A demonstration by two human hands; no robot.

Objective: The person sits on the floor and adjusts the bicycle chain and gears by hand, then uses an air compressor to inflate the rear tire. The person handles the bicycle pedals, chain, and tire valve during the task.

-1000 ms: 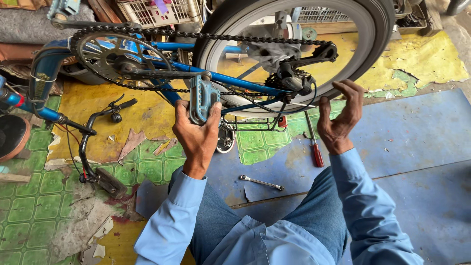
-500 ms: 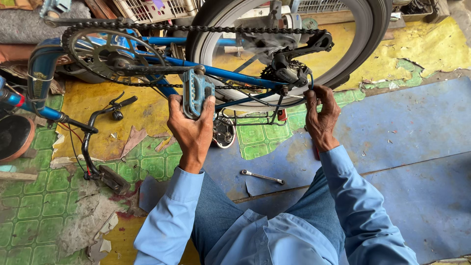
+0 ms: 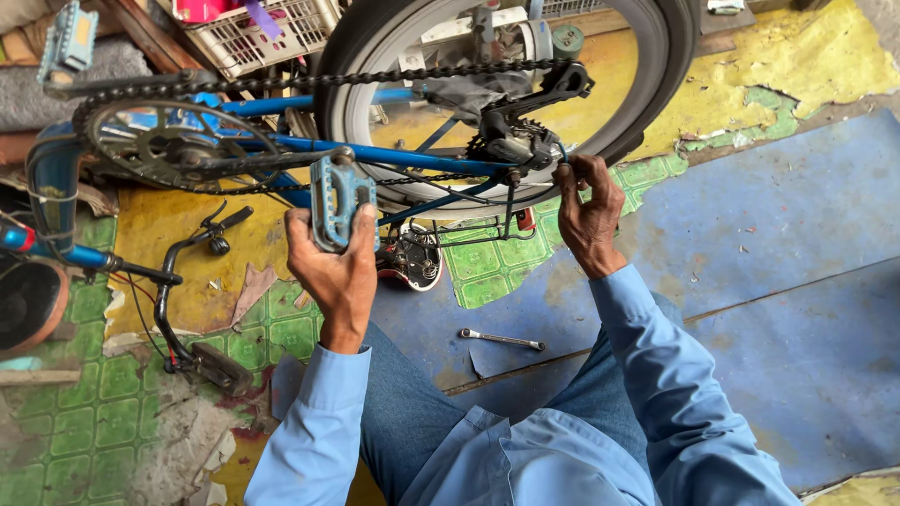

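Left hand [image 3: 333,267] grips the blue pedal [image 3: 336,199], apparently to steady or turn the crank. Right hand [image 3: 586,211] pinches closed at the rear derailleur [image 3: 516,142]; what it holds cannot be told. Blue bicycle frame [image 3: 394,155] lies inverted, rear wheel [image 3: 670,66] and chain [image 3: 375,77] accessible. A spanner [image 3: 502,338] lies on the floor between the knees.

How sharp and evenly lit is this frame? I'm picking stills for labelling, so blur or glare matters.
Head view: soft, even daylight with faint shadows and no harsh glare. The left hand on the blue pedal and the right hand at the rear derailleur look crisp, and the chain links are readable. The wide lens bends the edges slightly.
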